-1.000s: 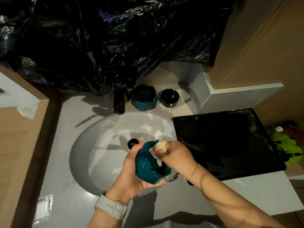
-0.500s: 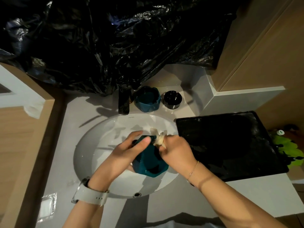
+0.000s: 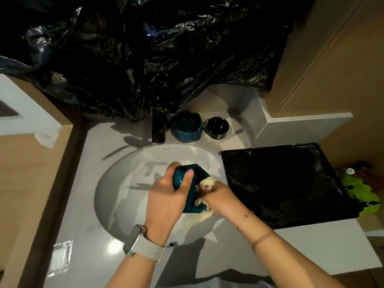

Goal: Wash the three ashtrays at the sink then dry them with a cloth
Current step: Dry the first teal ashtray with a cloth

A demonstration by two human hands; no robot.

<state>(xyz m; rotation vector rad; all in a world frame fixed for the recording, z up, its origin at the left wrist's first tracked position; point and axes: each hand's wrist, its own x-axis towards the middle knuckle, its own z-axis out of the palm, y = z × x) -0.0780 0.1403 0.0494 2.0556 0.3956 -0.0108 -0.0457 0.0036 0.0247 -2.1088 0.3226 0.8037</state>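
Left hand: the left hand (image 3: 166, 196), a pale watch (image 3: 141, 243) on its wrist, is curled round a teal ashtray (image 3: 190, 183), thumb across the upper face, holding it above the sink (image 3: 116, 183).
Held ashtray: faceted, glossy, tipped on edge; its long axis runs near to far, and its open side faces right toward the other hand.
Right hand: the right hand (image 3: 218, 194) is bunched tight on a pale yellow cloth (image 3: 205, 185), pressing it against the ashtray's open side.
Sink: a smooth white oval bowl set in a grey counter (image 3: 87, 204); open basin lies to the left of the hands.
Tray: a flat black tray (image 3: 286, 183) with a raised rim sits just right of the sink, close to the right hand.
Far edge: a second teal ashtray (image 3: 186, 125) stands upright beside the tap (image 3: 159, 129), with a small round black ashtray (image 3: 217, 125) just to its right.
Behind: crinkled black plastic sheeting (image 3: 155, 48) hangs over the back.
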